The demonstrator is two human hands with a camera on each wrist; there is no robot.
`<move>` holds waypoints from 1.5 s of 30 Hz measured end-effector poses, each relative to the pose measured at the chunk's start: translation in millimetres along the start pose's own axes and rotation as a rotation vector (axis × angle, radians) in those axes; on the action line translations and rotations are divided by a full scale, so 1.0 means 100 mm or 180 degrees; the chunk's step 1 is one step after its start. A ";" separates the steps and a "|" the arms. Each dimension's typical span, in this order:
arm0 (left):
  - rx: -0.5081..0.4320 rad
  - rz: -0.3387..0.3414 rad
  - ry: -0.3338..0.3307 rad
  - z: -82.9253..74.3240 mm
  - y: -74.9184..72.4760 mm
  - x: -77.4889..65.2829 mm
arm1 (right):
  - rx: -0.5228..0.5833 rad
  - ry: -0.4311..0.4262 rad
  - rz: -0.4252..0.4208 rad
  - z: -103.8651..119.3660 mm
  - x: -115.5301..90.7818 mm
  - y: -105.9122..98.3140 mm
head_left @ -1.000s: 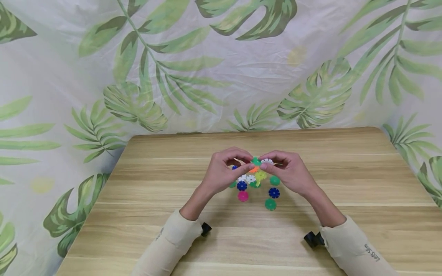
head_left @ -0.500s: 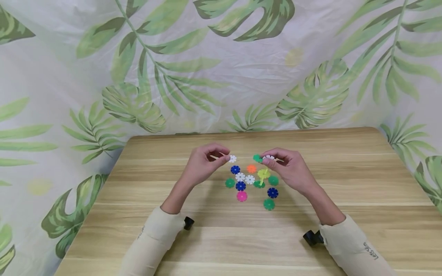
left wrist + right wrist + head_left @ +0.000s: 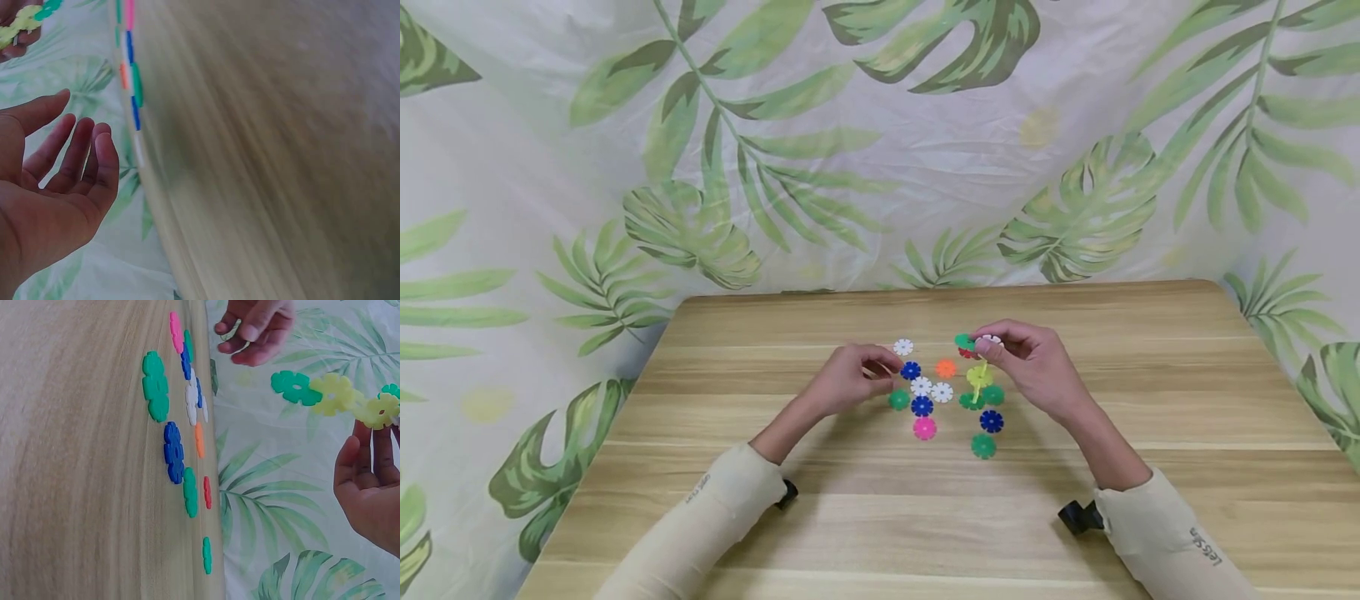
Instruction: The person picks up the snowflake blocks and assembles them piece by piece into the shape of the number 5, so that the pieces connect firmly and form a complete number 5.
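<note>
My right hand (image 3: 1026,358) pinches a chain of interlocking flower-shaped plastic discs (image 3: 334,394). Green, yellow and white pieces show in it, and it dangles above the table with a yellow disc (image 3: 978,377) hanging toward me. My left hand (image 3: 853,379) holds nothing; its fingers are apart and loosely bent in the left wrist view. Those fingertips are close beside a blue disc (image 3: 911,371), just above a green disc (image 3: 898,400). A white disc (image 3: 903,346) lies flat beyond them.
Several loose discs lie flat on the wooden table (image 3: 865,517) between the hands: an orange one (image 3: 946,367), a pink one (image 3: 924,428), a nearer green one (image 3: 983,446), and a red one (image 3: 207,492) partly covered by the chain from above. A leaf-patterned cloth (image 3: 820,167) hangs behind.
My left hand has left the chain, moved left to the white disc, then drawn back nearer me beside the blue disc. My right hand keeps the chain, shifting slightly right.
</note>
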State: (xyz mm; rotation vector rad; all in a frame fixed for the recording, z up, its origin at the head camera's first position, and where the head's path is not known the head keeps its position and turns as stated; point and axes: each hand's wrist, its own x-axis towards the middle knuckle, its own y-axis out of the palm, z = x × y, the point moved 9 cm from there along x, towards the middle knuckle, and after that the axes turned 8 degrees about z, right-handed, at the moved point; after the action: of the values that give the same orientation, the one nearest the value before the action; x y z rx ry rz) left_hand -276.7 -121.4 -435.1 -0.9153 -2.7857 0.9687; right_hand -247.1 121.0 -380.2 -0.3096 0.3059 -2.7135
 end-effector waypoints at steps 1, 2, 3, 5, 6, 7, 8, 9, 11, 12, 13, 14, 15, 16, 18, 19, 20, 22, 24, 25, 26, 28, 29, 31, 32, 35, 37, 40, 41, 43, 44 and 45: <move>0.0025 0.0039 -0.0013 0.01 0.02 0.01 | -0.0003 -0.0001 -0.0001 0.00 0.00 0.00; 0.0043 0.0078 -0.0018 0.02 0.04 0.01 | -0.0010 -0.0006 -0.0002 0.01 0.00 0.00; 0.0076 0.0113 -0.0024 0.04 0.05 0.02 | -0.0013 -0.0010 -0.0006 0.01 0.00 -0.01; 0.0154 0.0186 -0.0028 0.06 0.09 0.04 | -0.0003 -0.0019 -0.0005 0.01 0.00 -0.01; 0.0194 0.0216 -0.0031 0.07 0.11 0.05 | 0.0001 -0.0023 -0.0007 0.01 0.00 -0.01; 0.0239 0.0239 -0.0030 0.08 0.13 0.05 | 0.0005 -0.0024 -0.0007 0.01 0.00 -0.01; 0.0277 0.0260 -0.0029 0.10 0.14 0.06 | 0.0011 -0.0025 -0.0007 0.01 0.00 -0.01; 0.0330 0.0278 -0.0018 0.11 0.16 0.06 | 0.0022 -0.0027 -0.0006 0.00 -0.01 -0.01; 0.0374 0.0308 -0.0012 0.12 0.18 0.07 | 0.0045 -0.0024 -0.0001 0.00 -0.01 0.00; 0.0392 0.0317 -0.0006 0.13 0.19 0.08 | 0.0049 -0.0022 -0.0002 0.00 -0.01 0.00; 0.0408 0.0326 -0.0002 0.14 0.20 0.08 | 0.0046 -0.0023 -0.0003 0.00 -0.01 0.00; 0.0434 0.0340 -0.0001 0.14 0.22 0.09 | 0.0052 -0.0020 0.0001 0.00 -0.02 0.00; 0.0462 0.0356 0.0007 0.15 0.22 0.09 | 0.0055 -0.0013 0.0006 0.00 -0.02 0.00; 0.0481 0.0369 -0.0005 0.15 0.24 0.10 | 0.0060 -0.0012 0.0013 0.00 -0.02 0.00; 0.0537 0.0394 -0.0015 0.16 0.25 0.12 | 0.0065 -0.0013 0.0023 0.00 -0.02 0.00; 0.0574 0.0407 -0.0020 0.16 0.26 0.12 | 0.0077 -0.0015 0.0027 0.00 -0.01 0.01; 0.0611 0.0417 -0.0023 0.16 0.27 0.13 | 0.0089 -0.0014 0.0033 0.00 -0.01 0.01; 0.0670 0.0433 -0.0038 0.16 0.29 0.14 | 0.0097 -0.0024 0.0037 0.00 -0.01 0.01; 0.0730 0.0441 -0.0039 0.13 0.30 0.13 | 0.0100 -0.0019 0.0040 -0.01 -0.01 0.01; 0.0756 0.0440 -0.0038 0.12 0.30 0.13 | 0.0098 -0.0020 0.0045 -0.01 0.00 0.02; 0.0773 0.0439 -0.0034 0.11 0.30 0.13 | 0.0089 -0.0019 0.0046 -0.01 0.00 0.02; 0.0775 0.0431 -0.0043 0.09 0.30 0.13 | 0.0074 -0.0013 0.0051 -0.01 0.00 0.02; 0.0762 0.0425 -0.0049 0.09 0.29 0.13 | 0.0070 -0.0013 0.0055 -0.01 -0.01 0.02; 0.0701 0.0405 -0.0068 0.08 0.28 0.12 | 0.0061 -0.0022 0.0057 0.00 -0.01 0.03; 0.0665 0.0387 -0.0073 0.08 0.26 0.11 | 0.0058 -0.0026 0.0057 0.01 -0.01 0.03; 0.0533 0.0274 -0.0102 0.06 0.20 0.09 | 0.0049 -0.0041 0.0057 0.02 -0.01 0.03; 0.0459 0.0145 -0.0088 0.04 0.13 0.08 | 0.0047 -0.0045 0.0058 0.02 -0.01 0.03; 0.0303 -0.0094 0.0016 -0.07 0.02 0.05 | 0.0048 -0.0034 0.0063 0.02 -0.02 0.03; 0.0244 -0.0180 0.0083 -0.13 -0.02 0.04 | 0.0045 -0.0030 0.0064 0.02 -0.02 0.03; 0.0085 -0.0341 0.0230 -0.24 -0.08 0.01 | 0.0039 -0.0021 0.0068 0.01 -0.02 0.03; -0.0015 -0.0413 0.0310 -0.30 -0.11 -0.01 | 0.0033 -0.0017 0.0069 0.01 -0.02 0.03; -0.0109 -0.0481 0.0378 -0.35 -0.14 -0.03 | 0.0029 -0.0015 0.0071 0.01 -0.02 0.03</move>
State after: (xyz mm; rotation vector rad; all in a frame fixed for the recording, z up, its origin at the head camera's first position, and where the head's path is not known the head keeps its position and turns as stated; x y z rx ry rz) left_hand -273.5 -112.4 -398.6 -0.7274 -2.7323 0.8198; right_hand -244.1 118.5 -380.4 -0.3080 0.2940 -2.6912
